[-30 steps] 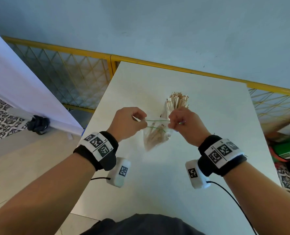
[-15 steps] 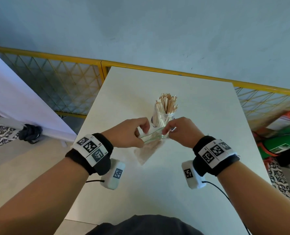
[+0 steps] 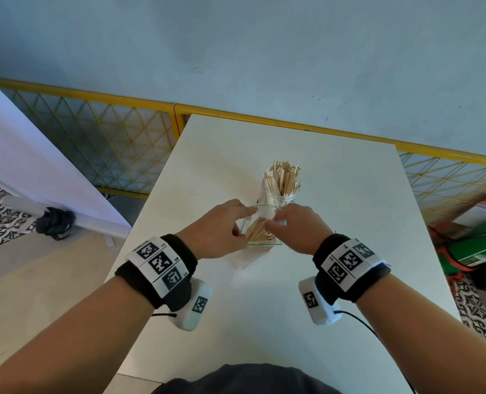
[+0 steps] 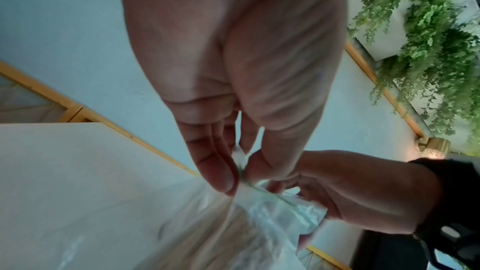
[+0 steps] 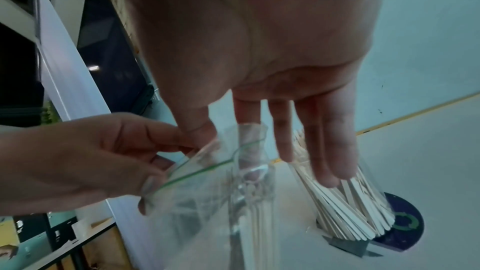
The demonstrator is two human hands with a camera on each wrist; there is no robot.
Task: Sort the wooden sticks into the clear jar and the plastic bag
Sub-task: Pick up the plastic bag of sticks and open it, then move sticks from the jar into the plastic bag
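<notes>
A clear jar [image 3: 281, 194] packed with upright wooden sticks [image 3: 284, 177] stands mid-table. Just in front of it, a clear plastic bag [image 3: 260, 233] with a green zip line holds more sticks. Its mouth is spread open between my hands. My left hand [image 3: 240, 226] pinches the bag's left rim, thumb against fingertips [image 4: 221, 176]. My right hand [image 3: 274, 221] pinches the right rim between thumb and index finger, its other fingers [image 5: 327, 151] straight and close to the jar [image 5: 350, 208]. The bag's lower part [image 5: 207, 213] lies on the table.
The white table [image 3: 335, 194] backs onto a yellow mesh railing [image 3: 108, 143] and a pale blue wall. A white board [image 3: 22, 166] leans at the left. Green and red items [image 3: 477, 251] sit on the floor at the right. A dark round mat [image 5: 407, 231] lies under the jar.
Both hands came down from in front of the jar toward the table. The zip line, stretched taut between them before, now curves apart, so the bag's mouth is open.
</notes>
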